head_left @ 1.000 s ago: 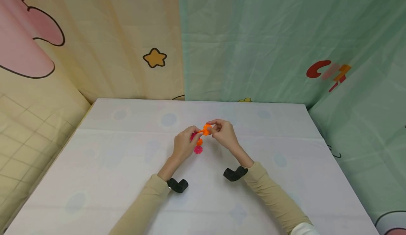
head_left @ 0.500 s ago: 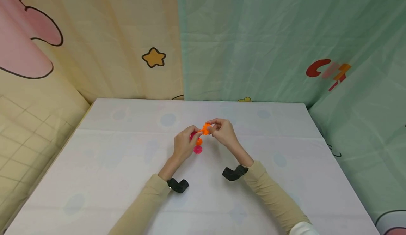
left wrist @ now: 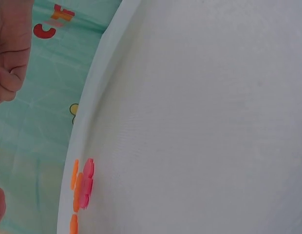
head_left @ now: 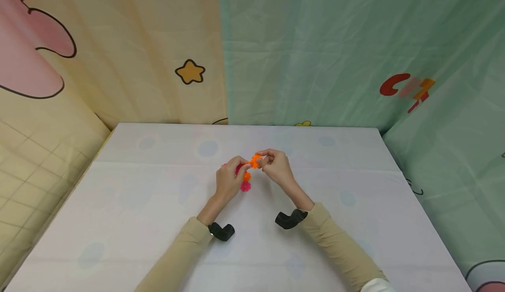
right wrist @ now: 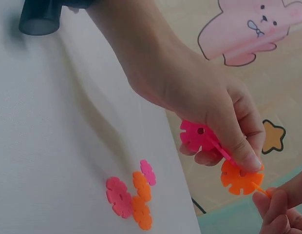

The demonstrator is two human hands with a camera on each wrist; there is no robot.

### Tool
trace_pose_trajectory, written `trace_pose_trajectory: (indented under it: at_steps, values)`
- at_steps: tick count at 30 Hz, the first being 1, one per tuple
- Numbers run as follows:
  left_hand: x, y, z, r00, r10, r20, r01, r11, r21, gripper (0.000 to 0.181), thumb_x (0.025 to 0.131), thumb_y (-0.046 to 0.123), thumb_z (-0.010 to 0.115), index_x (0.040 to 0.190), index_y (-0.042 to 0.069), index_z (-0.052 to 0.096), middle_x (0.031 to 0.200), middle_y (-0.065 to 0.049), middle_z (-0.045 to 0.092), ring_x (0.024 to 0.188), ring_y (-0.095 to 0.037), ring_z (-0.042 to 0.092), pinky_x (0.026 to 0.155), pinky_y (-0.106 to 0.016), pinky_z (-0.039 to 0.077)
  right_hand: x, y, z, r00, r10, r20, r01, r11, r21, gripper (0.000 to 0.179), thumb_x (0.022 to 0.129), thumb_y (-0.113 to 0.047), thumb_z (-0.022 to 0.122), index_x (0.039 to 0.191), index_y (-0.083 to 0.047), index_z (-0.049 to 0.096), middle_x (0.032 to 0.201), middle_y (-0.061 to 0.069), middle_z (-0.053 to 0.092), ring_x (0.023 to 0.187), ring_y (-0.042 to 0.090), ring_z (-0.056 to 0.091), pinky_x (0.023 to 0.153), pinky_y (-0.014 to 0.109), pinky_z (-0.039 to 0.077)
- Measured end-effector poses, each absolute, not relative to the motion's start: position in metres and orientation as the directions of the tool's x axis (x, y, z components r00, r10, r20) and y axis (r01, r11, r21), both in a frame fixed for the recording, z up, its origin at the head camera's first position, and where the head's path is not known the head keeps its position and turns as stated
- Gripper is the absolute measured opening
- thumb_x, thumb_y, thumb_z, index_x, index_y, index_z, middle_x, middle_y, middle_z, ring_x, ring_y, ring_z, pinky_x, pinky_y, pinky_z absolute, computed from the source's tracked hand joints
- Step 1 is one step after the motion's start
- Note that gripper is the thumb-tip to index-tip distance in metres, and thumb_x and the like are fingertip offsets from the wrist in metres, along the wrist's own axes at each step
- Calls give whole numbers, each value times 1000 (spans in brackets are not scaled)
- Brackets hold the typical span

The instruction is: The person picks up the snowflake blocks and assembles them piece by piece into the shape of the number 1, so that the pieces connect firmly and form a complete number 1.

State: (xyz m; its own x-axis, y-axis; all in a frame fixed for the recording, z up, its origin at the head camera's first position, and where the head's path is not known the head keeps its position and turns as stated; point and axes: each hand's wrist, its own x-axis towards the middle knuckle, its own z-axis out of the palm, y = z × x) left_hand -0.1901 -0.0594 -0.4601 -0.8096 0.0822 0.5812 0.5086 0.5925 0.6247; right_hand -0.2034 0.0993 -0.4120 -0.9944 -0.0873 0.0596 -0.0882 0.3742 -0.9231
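My right hand [head_left: 278, 168] pinches an orange notched flower disc [right wrist: 238, 176] between thumb and fingers. A pink disc [right wrist: 199, 134] is joined to it and partly covered by the right fingers. My left hand [head_left: 229, 180] pinches a second orange piece [right wrist: 260, 189], seen edge-on, its rim meeting the first orange disc. Most of that piece is hidden by the left fingertips. Below the hands, loose discs lie on the table: a pink one [head_left: 245, 186], an orange one [head_left: 247, 176] and a few more, partly behind the left hand in the head view.
The table [head_left: 158, 230] has a white cloth with pale dots. Printed curtains [head_left: 315, 55] hang right behind its far edge and along both sides. Each wrist carries a black camera mount [head_left: 291, 219].
Both hands keep their grip on the discs, almost still. The head view has turned slightly, and a sliver of pink now shows at the left edge of my left hand.
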Motion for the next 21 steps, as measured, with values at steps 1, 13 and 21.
trace_pose_trajectory:
  at_steps: [1, 13, 21]
  values:
    - [-190, -59, -460, -809, 80, 582, 508, 593, 625, 14, 89, 17, 68, 88, 4, 64, 70, -7, 63, 53, -15, 50, 53, -21, 43, -202, 99, -412, -994, -83, 75, -101, 378, -920, 22, 85, -1, 58, 102, 0, 70, 75, 27, 64, 50, 12, 49, 47, 21, 35]
    - [-187, -49, -459, -806, 36, 590, 485, 611, 625, 15, 89, 18, 68, 85, 5, 63, 68, -5, 60, 53, -14, 50, 50, -22, 41, -197, 98, -417, -995, -25, 100, -103, 325, -940, 19, 86, -2, 61, 102, 1, 70, 64, 15, 63, 52, 18, 56, 47, 21, 39]
    - [-190, -51, -457, -849, 64, 525, 444, 627, 640, 14, 89, 19, 69, 87, 6, 63, 69, -4, 63, 52, -11, 47, 49, -20, 37, -206, 107, -418, -995, -91, 50, -79, 355, -931, 20, 87, -9, 62, 104, -3, 71, 80, 28, 67, 73, 47, 60, 47, 21, 34]
